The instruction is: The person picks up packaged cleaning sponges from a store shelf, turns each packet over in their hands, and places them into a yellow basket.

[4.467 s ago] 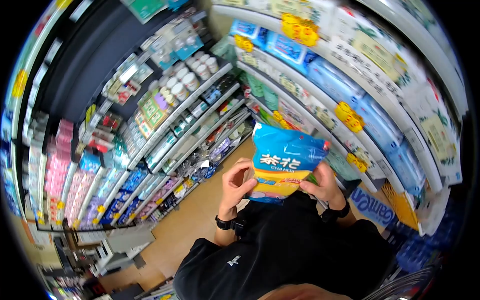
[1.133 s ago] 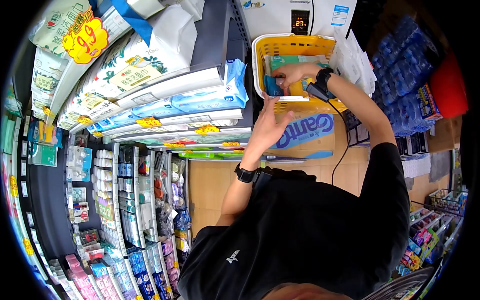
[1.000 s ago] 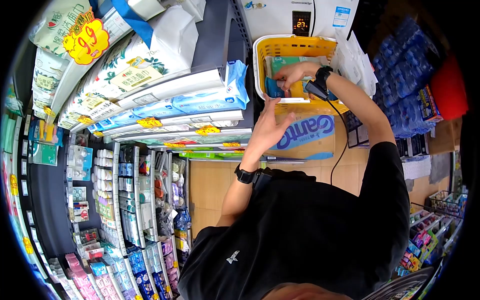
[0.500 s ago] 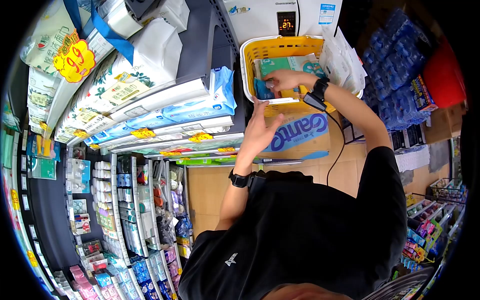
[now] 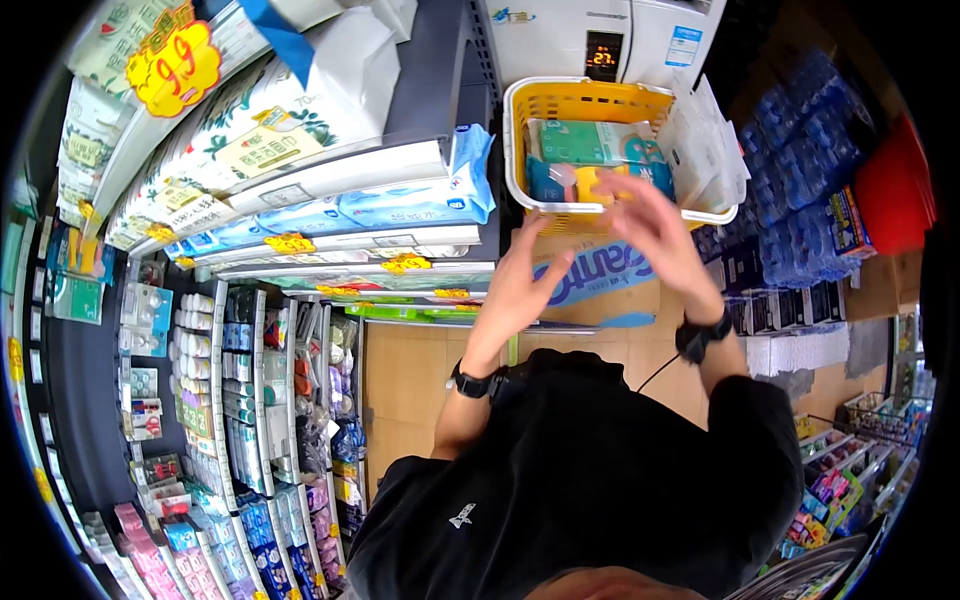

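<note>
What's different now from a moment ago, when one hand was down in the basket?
The right hand came off the blue pack and drew back, to about the basket's near rim. The pack stayed inside; the left hand stayed near the basket's front.

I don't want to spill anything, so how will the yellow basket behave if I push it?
The yellow basket should stay stiff, since it looks like moulded plastic. Its slotted build suggests the basket alone is light. The green pack inside might slide, as nothing visible fastens it.
</note>
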